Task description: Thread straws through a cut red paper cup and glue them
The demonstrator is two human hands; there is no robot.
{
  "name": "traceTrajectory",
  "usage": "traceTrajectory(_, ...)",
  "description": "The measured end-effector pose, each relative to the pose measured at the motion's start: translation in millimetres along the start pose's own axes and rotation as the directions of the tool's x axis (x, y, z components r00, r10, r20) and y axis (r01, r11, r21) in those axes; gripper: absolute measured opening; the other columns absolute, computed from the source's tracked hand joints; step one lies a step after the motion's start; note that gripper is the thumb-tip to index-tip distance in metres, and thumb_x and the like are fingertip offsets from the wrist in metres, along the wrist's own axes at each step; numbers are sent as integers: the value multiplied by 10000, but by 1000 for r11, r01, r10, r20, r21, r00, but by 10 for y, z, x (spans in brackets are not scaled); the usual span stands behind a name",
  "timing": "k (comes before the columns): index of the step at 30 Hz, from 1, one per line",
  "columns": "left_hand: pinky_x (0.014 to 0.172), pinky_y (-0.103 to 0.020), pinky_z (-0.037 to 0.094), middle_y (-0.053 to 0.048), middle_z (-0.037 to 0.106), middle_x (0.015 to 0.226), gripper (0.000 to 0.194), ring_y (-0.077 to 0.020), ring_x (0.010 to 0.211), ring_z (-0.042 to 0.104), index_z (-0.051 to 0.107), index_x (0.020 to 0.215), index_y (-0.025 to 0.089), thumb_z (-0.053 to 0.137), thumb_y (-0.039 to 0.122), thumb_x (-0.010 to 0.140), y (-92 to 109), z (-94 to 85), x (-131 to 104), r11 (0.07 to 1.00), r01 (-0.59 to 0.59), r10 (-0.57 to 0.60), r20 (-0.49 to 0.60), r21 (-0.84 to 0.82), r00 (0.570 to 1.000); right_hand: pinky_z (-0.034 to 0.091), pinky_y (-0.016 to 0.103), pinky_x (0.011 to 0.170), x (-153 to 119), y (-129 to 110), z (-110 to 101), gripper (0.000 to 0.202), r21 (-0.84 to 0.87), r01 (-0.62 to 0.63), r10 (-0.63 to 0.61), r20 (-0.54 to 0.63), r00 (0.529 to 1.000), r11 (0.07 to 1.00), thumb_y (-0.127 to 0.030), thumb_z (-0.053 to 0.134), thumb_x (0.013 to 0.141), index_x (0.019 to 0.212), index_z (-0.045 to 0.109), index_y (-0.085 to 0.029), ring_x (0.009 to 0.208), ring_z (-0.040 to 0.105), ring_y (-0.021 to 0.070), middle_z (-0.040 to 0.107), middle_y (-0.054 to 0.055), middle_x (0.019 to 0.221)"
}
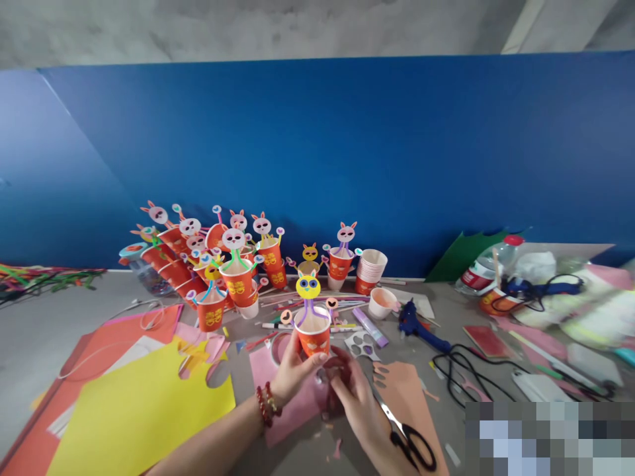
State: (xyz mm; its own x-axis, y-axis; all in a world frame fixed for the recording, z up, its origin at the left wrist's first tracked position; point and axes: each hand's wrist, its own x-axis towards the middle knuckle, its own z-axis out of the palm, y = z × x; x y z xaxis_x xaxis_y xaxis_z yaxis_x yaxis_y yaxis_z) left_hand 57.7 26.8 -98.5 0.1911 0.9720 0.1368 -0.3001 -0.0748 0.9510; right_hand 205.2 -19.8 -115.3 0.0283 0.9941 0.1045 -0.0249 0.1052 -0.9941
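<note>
My left hand (295, 370) grips a red paper cup (312, 325) from below and the side. The cup stands upright, with a yellow paper cat head (308, 285) on purple pipe cleaners rising from it and round paper discs at its sides. Close beside the cup's lower right, my right hand (354, 393) has its fingers curled inward. Something small and shiny shows near those fingertips, too blurred to name. Pink paper (292, 420) lies beneath my hands, and black-handled scissors (409, 436) lie by my right wrist.
Several finished animal cups (235, 277) crowd the back left. A stack of paper cups (371, 270) stands at the back. To the right are a blue glue gun (421, 328) with its black cord and a bottle (489, 264). Yellow paper (143, 410) covers the left front.
</note>
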Motion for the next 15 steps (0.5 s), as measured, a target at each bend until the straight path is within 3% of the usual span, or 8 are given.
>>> traceTrajectory(3,951,-414,526,-102,671,1184,640,-267,1060,643,521,1299,205,800,369,746,82,0,23,987,-23,7,102,156,995,577,375,863,13,-27,-43,528,2,53,-53,34,998,999,-429,635,907,1366,471,-223,977,696,249,671,119,1213)
traceTrajectory(6,1055,-452,470,-122,610,1334,726,-308,1194,589,493,1373,213,807,281,722,128,-13,-51,929,-77,1,206,362,979,510,434,1014,13,7,-69,556,-64,91,-87,51,995,994,-431,680,874,1349,494,-207,1194,620,302,635,139,1309)
traceTrajectory(9,1098,-468,434,-130,588,1361,721,-317,1251,552,486,1393,215,768,204,730,166,-30,-189,845,-160,41,236,511,971,521,443,999,-13,91,-85,498,-145,120,-113,54,992,982,-436,697,856,1271,563,-195,1179,631,327,670,147,1265)
traceTrajectory(12,1138,-508,381,-141,546,1408,706,-336,1324,491,481,1391,214,751,199,739,212,-62,-311,777,-216,118,199,591,973,532,437,982,-56,115,-87,503,-221,166,-157,59,986,961,-455,710,837,1251,583,-199,1149,647,335,681,150,1246)
traceTrajectory(15,1121,-508,403,-146,556,1407,726,-335,1313,512,451,1413,219,759,226,755,288,-175,-367,821,-182,108,165,542,980,574,397,897,-92,49,-65,596,-261,182,-168,75,983,948,-504,701,828,1323,546,-212,1064,679,315,685,140,1214)
